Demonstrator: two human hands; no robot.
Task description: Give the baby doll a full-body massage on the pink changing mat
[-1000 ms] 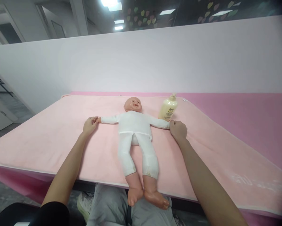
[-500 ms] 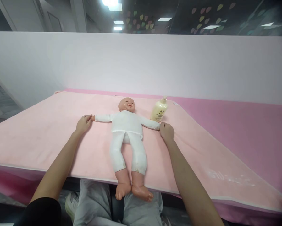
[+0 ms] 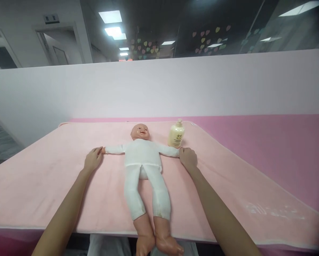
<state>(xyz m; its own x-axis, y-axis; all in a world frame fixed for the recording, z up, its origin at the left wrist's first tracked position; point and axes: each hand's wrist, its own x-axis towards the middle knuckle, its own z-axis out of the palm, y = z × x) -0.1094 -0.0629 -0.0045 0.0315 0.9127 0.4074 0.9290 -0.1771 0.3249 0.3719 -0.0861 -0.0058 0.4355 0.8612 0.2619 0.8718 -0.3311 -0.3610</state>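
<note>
Both hands have stayed put: the left hand (image 3: 92, 160) closed on one wrist of the doll (image 3: 143, 160), the right hand (image 3: 188, 157) on the other, the doll spread flat on the bench (image 3: 42, 177) beside the bottle (image 3: 176, 134).

Perhaps office: ceiling panels (image 3: 110, 16), partition (image 3: 159, 89)

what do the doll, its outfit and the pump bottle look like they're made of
Doll: probably moulded plastic or vinyl, with smooth, faintly shiny head and feet. Outfit: soft white matte fabric, creased. Pump bottle: seemingly opaque cream plastic with a slight sheen.
</note>
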